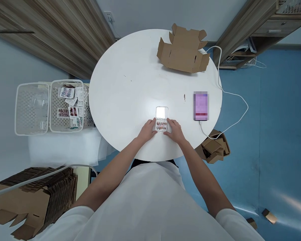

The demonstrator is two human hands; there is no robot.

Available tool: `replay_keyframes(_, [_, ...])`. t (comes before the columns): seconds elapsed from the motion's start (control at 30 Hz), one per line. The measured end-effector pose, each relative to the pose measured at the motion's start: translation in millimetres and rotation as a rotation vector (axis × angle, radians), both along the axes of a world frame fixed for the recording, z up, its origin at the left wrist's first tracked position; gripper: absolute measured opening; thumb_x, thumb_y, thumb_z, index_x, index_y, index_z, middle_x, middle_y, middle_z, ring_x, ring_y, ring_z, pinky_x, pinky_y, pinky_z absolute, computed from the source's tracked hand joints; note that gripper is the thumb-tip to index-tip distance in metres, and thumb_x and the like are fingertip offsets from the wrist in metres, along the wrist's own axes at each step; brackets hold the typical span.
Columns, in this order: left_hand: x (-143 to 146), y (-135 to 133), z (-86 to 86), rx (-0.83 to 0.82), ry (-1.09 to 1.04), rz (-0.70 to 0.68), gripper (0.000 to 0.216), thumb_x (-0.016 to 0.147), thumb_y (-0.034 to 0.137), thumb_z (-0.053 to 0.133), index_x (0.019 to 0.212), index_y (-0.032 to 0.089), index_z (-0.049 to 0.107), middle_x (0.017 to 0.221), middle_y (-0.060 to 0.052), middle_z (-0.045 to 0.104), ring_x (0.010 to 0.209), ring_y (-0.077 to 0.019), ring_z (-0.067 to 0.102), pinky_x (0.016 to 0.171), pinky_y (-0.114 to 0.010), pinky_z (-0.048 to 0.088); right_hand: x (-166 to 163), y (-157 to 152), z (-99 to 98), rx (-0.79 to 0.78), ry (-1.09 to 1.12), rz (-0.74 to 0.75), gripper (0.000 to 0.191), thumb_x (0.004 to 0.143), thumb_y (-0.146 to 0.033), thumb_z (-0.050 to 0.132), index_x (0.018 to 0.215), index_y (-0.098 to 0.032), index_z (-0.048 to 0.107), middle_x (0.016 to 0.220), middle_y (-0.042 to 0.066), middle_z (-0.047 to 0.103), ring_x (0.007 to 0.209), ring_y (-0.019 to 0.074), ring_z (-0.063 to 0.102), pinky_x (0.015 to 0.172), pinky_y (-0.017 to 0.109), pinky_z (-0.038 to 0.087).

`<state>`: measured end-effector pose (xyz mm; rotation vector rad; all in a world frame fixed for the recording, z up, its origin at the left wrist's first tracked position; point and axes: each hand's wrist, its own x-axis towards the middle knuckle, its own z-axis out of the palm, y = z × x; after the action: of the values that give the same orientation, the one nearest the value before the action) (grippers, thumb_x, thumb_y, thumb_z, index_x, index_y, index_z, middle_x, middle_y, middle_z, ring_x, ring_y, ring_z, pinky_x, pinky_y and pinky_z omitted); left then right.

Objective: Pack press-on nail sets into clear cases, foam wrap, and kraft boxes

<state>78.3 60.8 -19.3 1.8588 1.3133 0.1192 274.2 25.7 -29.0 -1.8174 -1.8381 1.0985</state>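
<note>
A small clear plastic case (pixel 161 119) lies with its lid raised on the white round table, close to the front edge. In its lower half sit two rows of reddish-brown press-on nails (pixel 161 126). My left hand (pixel 147 130) grips the case along its left side, thumb at the lower corner. On the opposite side my right hand (pixel 175 131) holds the case in the same way, with its thumb near the lower right corner. The lid (pixel 162 112) reflects bright light.
An unfolded cardboard box (pixel 185 50) lies at the table's back. To the right is a phone (pixel 201 106) on a white cable (pixel 237 95). White baskets (pixel 66 130), one with several nail packs, stand left. Folded cardboard (pixel 22 204) is stacked lower left; a carton bin (pixel 214 147) stands right.
</note>
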Motion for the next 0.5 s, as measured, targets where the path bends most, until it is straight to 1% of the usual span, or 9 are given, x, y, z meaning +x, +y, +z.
replay_keyframes(0.1, [1,-5,1.9,-0.052,-0.038,0.095,0.073,0.069,0.022,0.062,0.133,0.018,0.027,0.106,-0.008,0.045,0.088,-0.0184,0.05,0.079,-0.034,0.044,1,-1,0.9,-0.022,0.0,0.024,0.084,0.066,-0.033,0.065,0.135,-0.03,0.018,0.121,0.007,0.041,0.113,0.0286,0.038,0.095,0.047,0.03])
replay_keyframes(0.2, [2,-12,2.7,-0.111,-0.08,0.176,0.064,0.068,0.022,0.062,0.127,0.019,0.037,0.097,-0.006,0.047,0.083,-0.0157,0.05,0.077,-0.032,0.045,1,-1,-0.9,-0.032,-0.016,0.021,0.083,0.066,-0.028,0.063,0.135,-0.029,0.018,0.12,0.007,0.04,0.114,0.0281,0.037,0.095,0.047,0.03])
replay_keyframes(0.27, [2,-15,2.0,-0.137,-0.111,0.199,0.058,0.068,0.02,0.061,0.123,0.02,0.041,0.092,-0.004,0.047,0.082,-0.0148,0.05,0.077,-0.032,0.046,-1,0,-2.6,-0.032,-0.03,0.003,0.08,0.066,-0.026,0.063,0.134,-0.028,0.021,0.119,0.007,0.04,0.113,0.0279,0.037,0.094,0.046,0.03])
replay_keyframes(0.33, [2,-16,0.5,-0.161,-0.143,0.217,0.055,0.068,0.017,0.06,0.12,0.02,0.044,0.091,-0.004,0.047,0.082,-0.0144,0.049,0.076,-0.032,0.046,-4,1,-3.2,-0.033,-0.046,-0.017,0.076,0.065,-0.025,0.063,0.132,-0.027,0.026,0.118,0.007,0.041,0.111,0.0281,0.038,0.094,0.047,0.03])
replay_keyframes(0.43, [1,-14,-1.5,-0.214,-0.209,0.269,0.052,0.068,0.015,0.058,0.118,0.02,0.047,0.095,-0.005,0.049,0.081,-0.0139,0.05,0.075,-0.031,0.046,-10,2,-0.7,-0.041,-0.081,-0.053,0.072,0.063,-0.024,0.064,0.127,-0.027,0.031,0.116,0.008,0.042,0.109,0.0286,0.04,0.092,0.049,0.031])
replay_keyframes(0.5, [-2,-14,-0.8,-0.245,-0.256,0.32,0.05,0.069,0.016,0.057,0.118,0.02,0.048,0.099,-0.007,0.051,0.082,-0.0138,0.051,0.077,-0.032,0.046,-14,0,3.7,-0.033,-0.084,-0.081,0.071,0.062,-0.024,0.064,0.126,-0.026,0.033,0.116,0.008,0.043,0.109,0.0285,0.04,0.092,0.049,0.032])
